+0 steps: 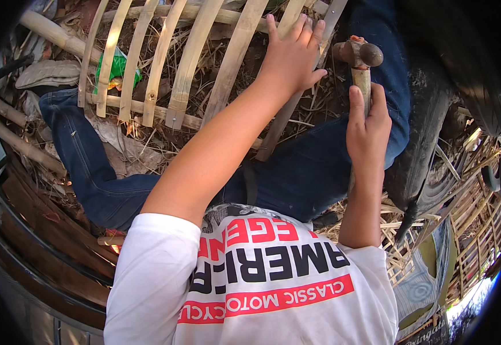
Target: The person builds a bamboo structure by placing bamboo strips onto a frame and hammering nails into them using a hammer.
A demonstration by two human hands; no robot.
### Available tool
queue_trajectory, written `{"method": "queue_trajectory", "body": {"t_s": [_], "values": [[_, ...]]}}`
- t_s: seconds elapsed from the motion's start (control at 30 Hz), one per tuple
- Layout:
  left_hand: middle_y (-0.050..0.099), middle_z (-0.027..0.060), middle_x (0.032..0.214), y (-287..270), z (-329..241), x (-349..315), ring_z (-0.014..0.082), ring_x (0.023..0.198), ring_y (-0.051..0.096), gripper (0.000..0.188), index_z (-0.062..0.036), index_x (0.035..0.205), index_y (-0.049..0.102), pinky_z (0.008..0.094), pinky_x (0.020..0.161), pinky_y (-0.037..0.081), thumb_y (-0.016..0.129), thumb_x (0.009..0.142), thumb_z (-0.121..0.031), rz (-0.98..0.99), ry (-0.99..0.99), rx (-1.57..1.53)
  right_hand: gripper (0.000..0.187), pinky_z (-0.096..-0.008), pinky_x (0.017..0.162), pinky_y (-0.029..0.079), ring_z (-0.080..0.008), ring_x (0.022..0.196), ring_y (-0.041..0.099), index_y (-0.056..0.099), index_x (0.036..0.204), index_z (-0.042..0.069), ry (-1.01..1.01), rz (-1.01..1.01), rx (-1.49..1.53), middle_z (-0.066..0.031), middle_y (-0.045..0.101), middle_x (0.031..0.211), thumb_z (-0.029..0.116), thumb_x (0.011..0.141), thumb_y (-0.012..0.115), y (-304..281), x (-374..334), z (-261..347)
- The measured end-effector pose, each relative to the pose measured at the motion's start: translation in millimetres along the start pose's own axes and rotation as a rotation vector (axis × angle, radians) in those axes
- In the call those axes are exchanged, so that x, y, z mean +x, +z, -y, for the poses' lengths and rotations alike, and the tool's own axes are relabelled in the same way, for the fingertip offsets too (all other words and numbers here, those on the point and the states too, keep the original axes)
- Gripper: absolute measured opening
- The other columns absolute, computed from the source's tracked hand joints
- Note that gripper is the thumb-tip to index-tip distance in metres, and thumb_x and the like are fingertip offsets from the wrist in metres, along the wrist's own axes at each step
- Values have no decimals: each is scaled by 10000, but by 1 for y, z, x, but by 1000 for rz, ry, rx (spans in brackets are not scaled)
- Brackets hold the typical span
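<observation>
My right hand (369, 123) is wrapped round the wooden handle of a ball-peen hammer (361, 53), whose rusty head points up and away from me. My left hand (294, 54) lies with fingers spread across the slats at the far right end of a bamboo slat frame (189, 66). Its flat strips run side by side over round bamboo crosspieces (190, 121). What lies beneath the left palm is hidden. The hammer head is held apart from the slats, to the right of my left hand.
My legs in blue jeans (313, 167) flank the frame's near side. A green wrapper (112, 70) lies under the slats among dry litter. Black tyres (420, 138) stand at the right, with more bamboo lattice (474, 224) beyond. Bamboo poles (23, 141) lie at the left.
</observation>
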State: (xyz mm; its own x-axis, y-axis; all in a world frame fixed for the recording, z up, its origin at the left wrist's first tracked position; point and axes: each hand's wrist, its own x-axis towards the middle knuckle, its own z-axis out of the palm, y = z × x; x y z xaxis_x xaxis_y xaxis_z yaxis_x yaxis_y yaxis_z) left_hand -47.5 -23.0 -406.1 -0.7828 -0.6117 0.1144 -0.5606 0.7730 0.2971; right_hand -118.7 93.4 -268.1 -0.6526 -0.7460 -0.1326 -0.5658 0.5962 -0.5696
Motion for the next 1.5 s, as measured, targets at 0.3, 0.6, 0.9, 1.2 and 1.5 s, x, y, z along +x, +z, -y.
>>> {"method": "queue_trajectory", "body": {"t_s": [0.3,0.6,0.9,1.2,1.5], "values": [[461,116,1432,-6,-3,5,258,1432,265,817,-75,1473,333,755,1051,137,637,799,-422,-1,26,55,265,-413,628,460,-402,687,620,541,1025,-1,86,-4,59,-216,610,715,257,970,567,0,5,-7],[317,83,1544,-4,-10,10,203,1456,220,864,-140,1520,236,792,1023,116,625,798,-413,100,-70,91,259,-432,600,460,-449,706,613,544,1001,6,10,16,35,-239,606,708,259,960,583,8,10,-8],[336,107,1529,-8,-4,9,202,1455,219,970,-166,1523,230,782,1033,110,630,768,-627,67,-21,22,273,-412,601,469,-412,683,636,550,1006,5,-2,0,37,-233,614,706,273,963,579,6,13,-4],[345,189,1495,-39,2,18,299,1437,236,919,-71,1478,310,660,1125,89,614,784,-592,145,61,-17,292,-420,595,471,-422,666,621,543,999,-10,-52,8,14,-233,612,707,276,960,588,7,12,0],[299,94,1547,-7,11,20,230,1460,192,950,-135,1501,280,698,1103,102,620,760,-622,44,138,-58,296,-410,600,472,-415,677,620,536,998,-20,-52,96,32,-236,614,713,269,962,589,14,17,2]]}}
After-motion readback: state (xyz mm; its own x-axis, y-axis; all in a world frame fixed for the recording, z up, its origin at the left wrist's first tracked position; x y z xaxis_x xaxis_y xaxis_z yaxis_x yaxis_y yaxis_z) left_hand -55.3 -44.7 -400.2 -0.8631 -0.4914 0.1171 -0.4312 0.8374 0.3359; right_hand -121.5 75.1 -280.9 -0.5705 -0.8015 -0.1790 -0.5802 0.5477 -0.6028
